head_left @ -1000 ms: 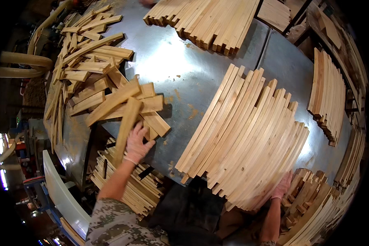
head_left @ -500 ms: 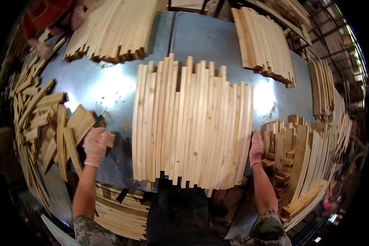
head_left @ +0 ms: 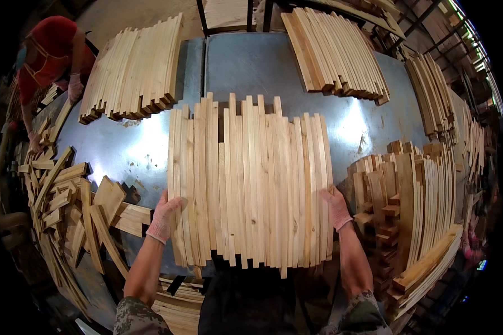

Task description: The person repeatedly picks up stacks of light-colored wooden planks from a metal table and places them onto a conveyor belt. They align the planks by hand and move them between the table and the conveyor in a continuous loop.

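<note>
A broad row of pale wooden strips (head_left: 251, 184) lies side by side before me, with uneven ends. My left hand (head_left: 165, 215), in a pinkish work glove, grips the row's left edge, its thumb on top. On the opposite edge my right hand (head_left: 335, 208), gloved the same way, holds the outermost strips. The other fingers of both hands are largely hidden at the sides. Beside my left hand lies a heap of loose wood offcuts (head_left: 98, 215). Stacked wood pieces (head_left: 383, 192) stand near my right hand.
A blue-grey metal table (head_left: 246, 61) carries two more rows of strips, at the far left (head_left: 134, 67) and far right (head_left: 338, 53). A co-worker in red (head_left: 53, 47) bends over the left end, hands at the loose wood. Long boards (head_left: 430, 245) lie along the right.
My left hand has moved right, from a short offcut by the heap to the row's left edge. My right hand has closed on the right edge. The view has shifted; the co-worker shows more fully.
</note>
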`<state>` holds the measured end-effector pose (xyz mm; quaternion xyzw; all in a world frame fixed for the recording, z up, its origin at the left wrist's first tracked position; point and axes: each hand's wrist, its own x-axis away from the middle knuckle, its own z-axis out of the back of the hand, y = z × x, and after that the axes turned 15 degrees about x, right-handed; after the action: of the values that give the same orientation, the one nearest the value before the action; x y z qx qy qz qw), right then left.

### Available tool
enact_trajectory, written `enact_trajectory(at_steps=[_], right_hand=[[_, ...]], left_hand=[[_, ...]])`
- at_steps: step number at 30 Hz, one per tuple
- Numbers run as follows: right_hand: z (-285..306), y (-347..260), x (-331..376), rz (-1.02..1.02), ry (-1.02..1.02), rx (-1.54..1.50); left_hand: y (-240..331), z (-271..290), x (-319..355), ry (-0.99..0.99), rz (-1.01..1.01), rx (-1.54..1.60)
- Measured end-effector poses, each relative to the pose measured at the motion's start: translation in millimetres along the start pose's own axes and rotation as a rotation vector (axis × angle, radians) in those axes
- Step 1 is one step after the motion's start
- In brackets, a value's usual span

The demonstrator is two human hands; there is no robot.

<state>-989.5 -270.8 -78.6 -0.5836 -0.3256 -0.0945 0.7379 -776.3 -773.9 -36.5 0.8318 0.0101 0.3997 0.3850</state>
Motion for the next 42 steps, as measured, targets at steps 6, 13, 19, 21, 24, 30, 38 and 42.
enact_trajectory(at_steps=[6,13,19,21,24,30,38,42], right_hand=[[1.8,4.1,7.9,-0.116,-0.131,-0.085],[-0.4,8.1,45.5,-0.166,-0.190,-0.193],[-1.4,37.7,65.2,-0.117,-0.233,-0.126],[-18.3,10.5,77.1,-0.085,-0.313,-0.108],[-48.7,-37.9,103.8,-0.047,-0.452,-0.091],[-101.7,-104.1,163.0,0.020,-0.654,-0.003],[-197.9,-114.2,238.7,0.263,-1.186,0.149],[-263.0,-104.4,309.6,0.272,-1.299,0.364]], left_hand=[[1.5,20.9,-21.5,-0.092,0.166,-0.014],[-9.4,32.8,32.9,-0.070,0.213,0.115],[-15.9,47.7,117.7,-0.076,0.095,0.231],[-17.3,56.3,158.2,-0.018,0.035,0.228],[-28.4,85.2,221.1,0.060,-0.040,0.203],[-54.8,56.4,397.1,0.169,-0.366,0.437],[-187.4,99.4,574.3,0.379,-0.752,0.492],[-263.6,109.2,685.2,0.500,-0.883,0.646]])
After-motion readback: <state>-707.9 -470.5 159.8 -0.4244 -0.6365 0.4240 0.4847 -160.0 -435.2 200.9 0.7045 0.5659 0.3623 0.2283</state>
